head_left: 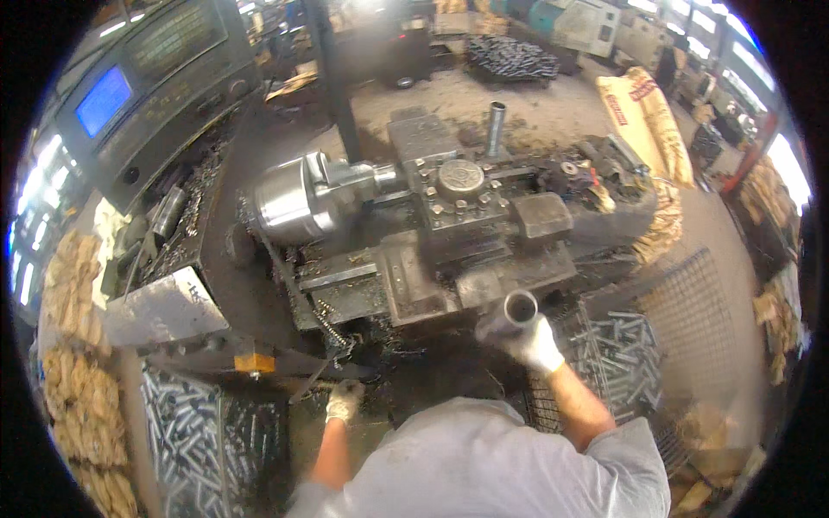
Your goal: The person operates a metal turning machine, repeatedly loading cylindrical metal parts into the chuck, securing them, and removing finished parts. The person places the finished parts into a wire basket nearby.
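Note:
My right hand point(541, 347), in a white glove, is closed around a short grey metal tube point(520, 309) whose open end faces up. It stands in front of the lathe carriage point(509, 281). Low on the left, my gloved left hand point(344, 402) is closed at the lathe's front, near a thin slanted lever point(309, 382); what lies in its fingers is too small to make out. Ahead of me, a shiny chuck point(289, 203) sits left of the square tool post point(462, 186). Another metal tube point(496, 128) stands upright behind the tool post.
A wire basket point(691, 311) and a pile of metal tubes point(623, 358) lie at right. More tubes point(183, 436) fill a bin at lower left. A control panel with a blue screen point(104, 101) rises at left. Sacks point(648, 121) stand at the far right.

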Available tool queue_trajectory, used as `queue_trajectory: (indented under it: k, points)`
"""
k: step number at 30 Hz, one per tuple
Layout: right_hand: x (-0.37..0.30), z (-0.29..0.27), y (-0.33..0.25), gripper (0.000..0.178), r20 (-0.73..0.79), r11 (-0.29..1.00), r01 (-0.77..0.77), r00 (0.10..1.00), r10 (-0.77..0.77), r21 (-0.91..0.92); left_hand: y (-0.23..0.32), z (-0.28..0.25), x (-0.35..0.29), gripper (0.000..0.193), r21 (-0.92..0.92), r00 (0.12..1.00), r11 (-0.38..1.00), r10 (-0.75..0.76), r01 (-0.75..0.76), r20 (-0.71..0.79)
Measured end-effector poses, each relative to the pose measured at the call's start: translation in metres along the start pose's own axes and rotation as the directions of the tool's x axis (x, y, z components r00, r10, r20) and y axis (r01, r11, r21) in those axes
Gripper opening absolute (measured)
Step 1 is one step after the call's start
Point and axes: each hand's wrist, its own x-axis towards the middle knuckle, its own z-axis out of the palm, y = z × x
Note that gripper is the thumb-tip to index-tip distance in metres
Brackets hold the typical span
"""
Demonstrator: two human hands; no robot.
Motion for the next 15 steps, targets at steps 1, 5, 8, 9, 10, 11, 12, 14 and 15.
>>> queue_trajectory:
  k: [1,5,8,9,10,11,12,14,15]
  points:
    - [0.024,-0.003,0.002,0.048,-0.014,0.998,0.063,0.998,-0.063,-0.001,-0.016,-0.006,0.003,0.056,-0.161,0.984,0.985,-0.084,0.057,-0.16]
    - [0.106,-0.013,0.006,0.057,0.139,0.987,0.033,0.99,-0.011,-0.155,-0.027,-0.04,-0.012,0.052,0.178,0.578,0.871,-0.141,0.459,-0.804]
    - [0.131,-0.012,0.016,0.066,0.221,0.984,0.029,0.975,0.01,-0.174,0.002,-0.074,-0.027,0.061,-0.562,0.276,0.825,-0.529,-0.054,-0.802]
    - [0.135,-0.015,0.022,0.068,0.254,0.973,0.067,0.967,-0.01,-0.219,0.011,-0.08,-0.026,0.061,-0.488,0.208,0.87,-0.466,-0.067,-0.86]
    - [0.137,-0.019,0.027,0.07,0.304,0.958,0.093,0.953,-0.007,-0.27,0.018,-0.091,-0.027,0.063,-0.34,0.118,0.933,-0.327,-0.118,-0.938]
    - [0.141,-0.026,0.033,0.071,0.376,0.933,0.218,0.921,-0.101,-0.284,0.022,-0.098,-0.028,0.063,-0.332,0.168,0.943,-0.324,-0.022,-0.931]
    - [0.143,-0.038,0.038,0.063,0.386,0.929,0.287,0.905,-0.181,-0.235,0.023,-0.108,-0.029,0.063,-0.232,0.173,0.972,-0.224,-0.024,-0.959]
    - [0.158,-0.067,0.042,0.056,0.48,0.901,0.339,0.859,-0.179,-0.271,0.018,-0.126,-0.031,0.061,-0.214,0.265,0.972,-0.234,0.102,-0.936]
    - [0.166,-0.083,0.04,0.053,0.483,0.914,0.324,0.858,-0.175,-0.244,0.015,-0.136,-0.033,0.059,-0.328,0.334,0.942,-0.29,-0.064,-0.897]
